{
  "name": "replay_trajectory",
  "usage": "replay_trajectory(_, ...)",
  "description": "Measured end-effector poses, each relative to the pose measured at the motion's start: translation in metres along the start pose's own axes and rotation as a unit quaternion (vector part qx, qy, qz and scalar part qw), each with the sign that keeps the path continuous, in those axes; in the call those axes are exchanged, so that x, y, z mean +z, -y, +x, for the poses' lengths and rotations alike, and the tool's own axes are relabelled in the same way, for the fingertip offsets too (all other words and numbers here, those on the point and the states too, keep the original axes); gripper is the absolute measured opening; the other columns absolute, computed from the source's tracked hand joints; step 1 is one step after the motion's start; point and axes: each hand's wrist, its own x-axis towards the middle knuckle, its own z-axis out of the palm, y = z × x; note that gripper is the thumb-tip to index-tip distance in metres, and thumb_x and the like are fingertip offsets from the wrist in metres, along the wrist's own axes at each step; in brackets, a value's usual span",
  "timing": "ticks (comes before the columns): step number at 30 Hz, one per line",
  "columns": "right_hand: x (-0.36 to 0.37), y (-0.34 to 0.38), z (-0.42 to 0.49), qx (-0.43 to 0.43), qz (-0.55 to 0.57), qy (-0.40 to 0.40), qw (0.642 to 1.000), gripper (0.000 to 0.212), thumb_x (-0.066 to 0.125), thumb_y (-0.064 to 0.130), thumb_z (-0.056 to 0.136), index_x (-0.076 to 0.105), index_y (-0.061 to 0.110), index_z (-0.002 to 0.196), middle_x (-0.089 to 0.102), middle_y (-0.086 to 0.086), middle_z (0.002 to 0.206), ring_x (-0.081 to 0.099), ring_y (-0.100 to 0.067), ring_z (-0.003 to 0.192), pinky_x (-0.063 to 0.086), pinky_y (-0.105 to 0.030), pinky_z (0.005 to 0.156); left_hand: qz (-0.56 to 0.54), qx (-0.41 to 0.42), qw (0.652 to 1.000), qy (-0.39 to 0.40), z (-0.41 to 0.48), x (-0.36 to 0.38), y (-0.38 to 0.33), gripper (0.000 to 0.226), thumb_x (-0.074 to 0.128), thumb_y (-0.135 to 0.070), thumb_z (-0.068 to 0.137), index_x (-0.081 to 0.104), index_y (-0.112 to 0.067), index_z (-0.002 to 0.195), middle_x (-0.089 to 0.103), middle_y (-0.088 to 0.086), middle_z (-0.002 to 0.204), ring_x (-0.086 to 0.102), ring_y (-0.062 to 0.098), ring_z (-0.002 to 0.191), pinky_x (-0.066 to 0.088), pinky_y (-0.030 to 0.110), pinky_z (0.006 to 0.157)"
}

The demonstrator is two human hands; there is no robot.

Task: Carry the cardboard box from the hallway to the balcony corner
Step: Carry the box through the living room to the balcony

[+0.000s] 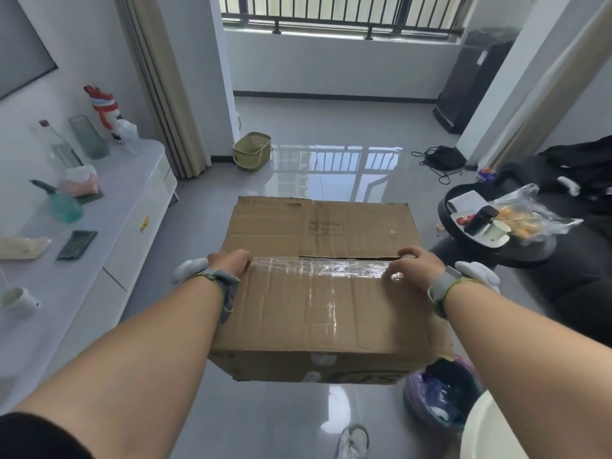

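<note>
Gripping the box (pixel 318 286) with left hand (pixel 228 265) and right hand (pixel 419 266) clamped on its side edges, keep it level, steering between basket (pixel 252 150) and side table (pixel 496 226).

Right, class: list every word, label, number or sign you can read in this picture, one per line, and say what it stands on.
Nothing here reads cleanly.
Printed rectangular stamp on top of the cardboard box: too small and blurred to read.
Large dark letters on the box's near side face: cut off by the lower edge and seen at an angle, not readable.
Small yellow sticker on the white cabinet: no legible text.
</note>
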Motion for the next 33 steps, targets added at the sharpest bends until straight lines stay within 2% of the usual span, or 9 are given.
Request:
replay_trajectory(4,-0.005,0.008,0.043,0.011,0.000,0.001,1.000,0.060,0.077,0.028,0.060,0.061,0.023,0.117,0.060,0.001,0.107,0.056,-0.020,0.094,0.041,-0.025,0.075,0.008,-0.001,1.000,0.013,0.037,0.012,-0.027,0.022,0.063,-0.023,0.076,0.051,-0.011,0.090,0.053,0.008,0.091,0.042,0.012,0.053,0.037,0.022,0.045)
replay_trajectory(7,-0.012,0.018,0.085,0.013,0.000,0.008,1.000,0.063,0.078,0.029,0.057,0.061,0.024,0.117,0.061,0.000,0.110,0.057,-0.021,0.098,0.043,-0.026,0.078,0.075,-0.038,0.996,0.014,0.065,0.020,-0.053,0.016,0.058,-0.025,0.072,0.058,-0.010,0.077,0.056,0.005,0.068,0.048,0.019,0.049,0.037,0.025,0.046)
replay_trajectory(10,-0.019,0.031,0.128,0.006,0.007,0.019,1.000,0.066,0.077,0.030,0.055,0.061,0.025,0.119,0.061,0.001,0.109,0.058,-0.022,0.098,0.045,-0.027,0.080,0.103,-0.041,0.994,0.018,0.091,0.029,-0.077,0.020,0.053,-0.021,0.078,0.054,-0.009,0.062,0.053,0.009,0.066,0.052,0.019,0.043,0.036,0.025,0.048)
replay_trajectory(14,-0.036,0.054,0.190,0.003,0.022,0.033,0.999,0.067,0.078,0.028,0.050,0.061,0.026,0.115,0.062,-0.001,0.107,0.061,-0.024,0.096,0.051,-0.031,0.084,0.118,-0.072,0.990,-0.018,0.114,0.049,-0.129,0.020,0.053,-0.025,0.068,0.058,-0.007,0.067,0.056,0.008,0.060,0.051,0.025,0.051,0.033,0.030,0.050)
replay_trajectory(19,-0.062,0.084,0.256,-0.020,0.028,0.025,0.999,0.069,0.077,0.028,0.046,0.063,0.023,0.113,0.065,-0.001,0.105,0.065,-0.024,0.097,0.052,-0.036,0.090,0.119,-0.057,0.991,-0.016,0.146,0.070,-0.183,0.019,0.053,-0.025,0.076,0.052,-0.007,0.070,0.052,0.014,0.092,0.047,0.031,0.079,0.036,0.032,0.068)
replay_trajectory(23,-0.076,0.099,0.292,-0.026,0.042,0.025,0.998,0.078,0.072,0.032,0.035,0.063,0.022,0.112,0.066,-0.003,0.111,0.065,-0.026,0.099,0.052,-0.039,0.092,0.113,-0.044,0.992,-0.020,0.172,0.079,-0.215,0.026,0.055,-0.028,0.071,0.052,-0.007,0.086,0.052,0.011,0.090,0.047,0.030,0.070,0.035,0.032,0.056)
replay_trajectory(25,-0.082,0.106,0.310,-0.028,0.041,0.024,0.998,0.077,0.072,0.032,0.036,0.063,0.022,0.112,0.066,-0.004,0.112,0.065,-0.027,0.100,0.052,-0.039,0.093,0.133,-0.052,0.990,-0.018,0.188,0.081,-0.232,0.023,0.053,-0.027,0.071,0.056,-0.007,0.082,0.054,0.008,0.079,0.047,0.026,0.060,0.033,0.031,0.052)
replay_trajectory(29,-0.089,0.123,0.343,-0.024,0.026,0.011,0.999,0.076,0.070,0.037,0.037,0.064,0.024,0.112,0.066,-0.004,0.109,0.064,-0.027,0.101,0.051,-0.038,0.093,0.146,-0.059,0.988,-0.004,0.224,0.085,-0.264,0.017,0.052,-0.027,0.067,0.053,-0.010,0.065,0.051,0.006,0.069,0.048,0.023,0.058,0.033,0.030,0.049)
replay_trajectory(33,-0.089,0.142,0.371,-0.021,0.014,0.002,1.000,0.058,0.074,0.031,0.052,0.064,0.025,0.109,0.065,-0.006,0.109,0.062,-0.027,0.101,0.050,-0.034,0.091,0.158,-0.048,0.986,0.001,0.268,0.086,-0.280,0.016,0.051,-0.026,0.070,0.052,-0.010,0.069,0.049,0.006,0.068,0.045,0.025,0.056,0.030,0.030,0.050)
